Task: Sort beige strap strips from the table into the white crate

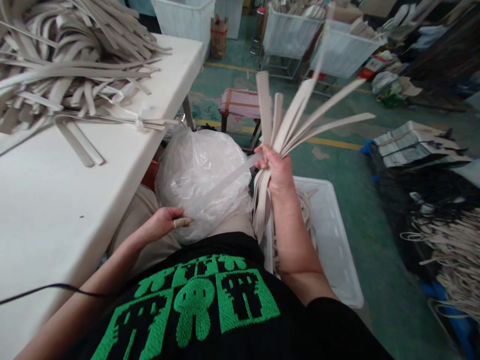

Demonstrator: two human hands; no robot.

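My right hand (278,171) is closed around a bundle of flat beige straps (287,122), held above my lap. Their upper ends fan out, while the lower parts loop below my fist. A translucent plastic strip (227,183) runs taut from the bundle, by my right thumb, down to my left hand (165,225). There my left fingers are closed in a pinch on its lower end; the exact grip is partly hidden. A crumpled clear plastic bag (200,162) rests on or beside my lap, behind the strip.
On the left, a white table (48,200) carries a large heap of straps (86,45). A white bin (343,250) with looped straps stands at my right side. Ahead are a pink-topped stool (240,102) and white carts (292,32). More strap piles (459,250) lie at far right.
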